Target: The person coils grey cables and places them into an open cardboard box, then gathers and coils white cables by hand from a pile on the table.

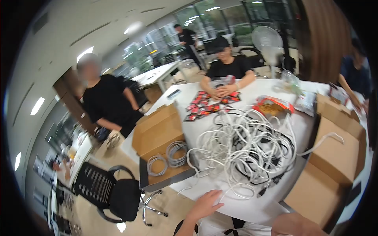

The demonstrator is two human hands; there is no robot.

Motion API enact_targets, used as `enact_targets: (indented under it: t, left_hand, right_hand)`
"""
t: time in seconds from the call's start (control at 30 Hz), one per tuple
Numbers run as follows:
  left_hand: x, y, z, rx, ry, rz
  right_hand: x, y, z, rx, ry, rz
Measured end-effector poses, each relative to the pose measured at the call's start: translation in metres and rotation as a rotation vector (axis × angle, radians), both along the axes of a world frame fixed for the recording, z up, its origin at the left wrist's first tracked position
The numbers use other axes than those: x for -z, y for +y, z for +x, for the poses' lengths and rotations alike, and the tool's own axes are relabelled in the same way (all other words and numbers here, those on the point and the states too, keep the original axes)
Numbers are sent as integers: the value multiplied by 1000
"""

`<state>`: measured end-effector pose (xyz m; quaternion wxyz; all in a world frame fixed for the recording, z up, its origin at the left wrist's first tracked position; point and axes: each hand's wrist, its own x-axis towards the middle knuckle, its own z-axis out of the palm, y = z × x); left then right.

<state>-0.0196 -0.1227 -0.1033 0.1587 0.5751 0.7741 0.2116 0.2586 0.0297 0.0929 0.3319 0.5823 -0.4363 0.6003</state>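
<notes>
My left hand (206, 204) is at the table's near edge, fingers stretched out and holding nothing. Just beyond it a large tangle of white and black cables (244, 151) is heaped on the white table (212, 183). A loop of white cable lies close to my fingertips. At the bottom right a rounded piece of my right arm (295, 225) shows, while the hand itself is out of sight. On the left an open cardboard box (157, 128) holds grey coiled cables (176, 154). To the right stands another open cardboard box (325, 171), with one white cable end reaching over it.
Red-and-black small packets (201, 105) lie before a seated person (227, 67). An orange snack bag (272, 105) sits behind the cables. A standing person (105, 96) is at the left, near a black office chair (118, 192). Another person (356, 70) sits far right.
</notes>
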Motion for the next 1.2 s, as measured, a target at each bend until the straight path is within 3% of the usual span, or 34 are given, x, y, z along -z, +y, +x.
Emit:
enact_targets:
  t: [0.07, 0.13, 0.2, 0.23, 0.27, 0.37, 0.47, 0.53, 0.63, 0.7, 0.77, 0.87, 0.97, 1.07, 1.17, 1.2]
  left_hand:
    - [-22, -5, -8, -32, -263, -52]
    - [-50, -7, -21, -6, -397, 98]
    - [-67, -13, -63, -67, -383, 223]
    - [-100, -5, -75, -128, -659, 362]
    - [-133, -1, -77, -132, -431, 495]
    - [-197, 4, -139, -366, -598, 924]
    - [-196, -44, -286, -311, -1022, 1213]
    - [-194, -10, -218, -486, -910, 1367]
    - [-141, 22, -165, -353, -560, 1003]
    - [-124, 51, -114, -472, -497, 794]
    - [-95, 61, -92, -160, -122, 715]
    - [-100, 75, -45, 74, 394, 291]
    - [-71, 87, -30, 108, 277, 194]
    - [-66, 106, -11, 213, 804, 464]
    - [-67, 122, 2, 330, 379, 343]
    - [-67, 125, 5, 327, 373, 311]
  right_hand:
    - [-8, 6, -4, -35, 18, 34]
    - [-17, 5, -3, 12, 44, 21]
    - [-14, 2, 5, 11, 76, -51]
    - [-13, -2, 9, -5, 74, -101]
    - [-12, -1, 10, -31, 101, -91]
    - [-19, 12, 11, -94, 182, -64]
    - [-16, 11, 20, -114, 168, -98]
    - [-19, 16, 23, -77, 195, -70]
    - [-15, 18, 25, -121, 183, -92]
    - [-15, 18, 25, -114, 148, -124]
    - [-15, 21, 27, -133, 79, -125]
    - [-14, 23, 21, -136, 75, -157]
    - [-12, 23, 19, -146, 81, -184]
    - [-19, 32, 19, -141, 99, -102]
    - [-15, 33, 20, -125, 100, -134]
    - [-14, 32, 20, -123, 92, -138]
